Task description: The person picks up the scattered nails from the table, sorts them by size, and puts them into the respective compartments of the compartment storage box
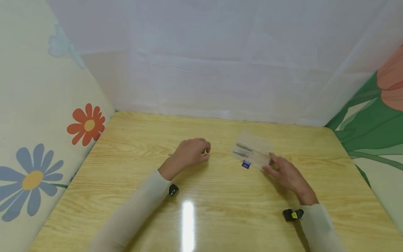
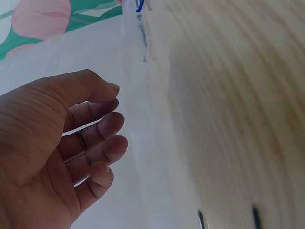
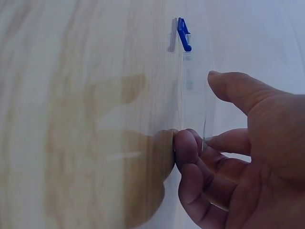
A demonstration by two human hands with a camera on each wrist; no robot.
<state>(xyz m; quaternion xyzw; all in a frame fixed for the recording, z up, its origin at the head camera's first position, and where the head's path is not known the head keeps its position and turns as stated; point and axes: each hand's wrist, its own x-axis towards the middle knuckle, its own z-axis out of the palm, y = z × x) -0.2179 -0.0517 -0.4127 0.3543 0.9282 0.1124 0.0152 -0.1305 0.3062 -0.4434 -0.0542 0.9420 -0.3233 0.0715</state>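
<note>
A clear, flat plastic box (image 1: 259, 142) with a blue latch (image 1: 246, 164) lies right of centre in the head view. Through its lid show slim dark metal pieces (image 1: 244, 147). My right hand (image 1: 288, 175) grips the box's right end, thumb at the near corner. In the right wrist view the box (image 3: 194, 102) appears edge-on, with the thumb along its upper side and curled fingertips at its end. My left hand (image 1: 192, 152) hovers over the table, left of the box, fingers loosely curled around nothing. In the left wrist view, thin dark pieces (image 2: 256, 217) lie near the bottom edge.
The wood-grain table (image 1: 151, 210) carries a bright light reflection. A pale sheet (image 1: 195, 84) hangs along the back edge. Flower-patterned panels (image 1: 34, 105) stand at the left and right sides. Just left of the left wrist, a thin dark tip (image 1: 170, 154) shows on the table.
</note>
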